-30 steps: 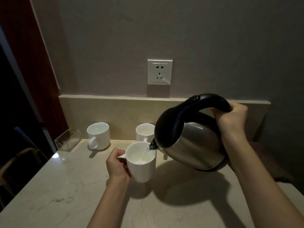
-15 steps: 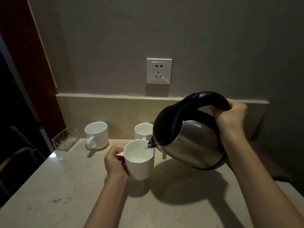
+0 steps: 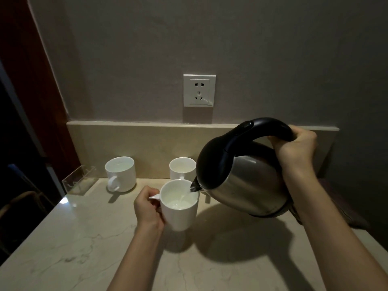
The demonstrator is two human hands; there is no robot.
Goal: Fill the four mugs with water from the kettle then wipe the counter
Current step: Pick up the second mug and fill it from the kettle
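My right hand [image 3: 294,150] grips the black handle of a steel kettle [image 3: 247,181], tilted left so its spout hangs over a white mug [image 3: 180,213]. A thin stream of water runs into that mug, which holds water. My left hand [image 3: 149,208] holds the mug by its handle just above the marble counter [image 3: 84,238]. Two more white mugs stand by the back wall: one at the left [image 3: 121,173], one in the middle [image 3: 181,168], partly hidden by the held mug. A fourth mug is not in view.
A clear plastic holder [image 3: 78,182] sits at the counter's back left corner. A wall socket [image 3: 199,90] is above the low backsplash. A dark cloth or mat [image 3: 344,208] lies at the right behind my forearm. The counter's left edge drops to a dark area.
The kettle and mug stay nearly where they were while water keeps pouring; the kettle has tipped slightly further and the mug's water level looks a little higher.
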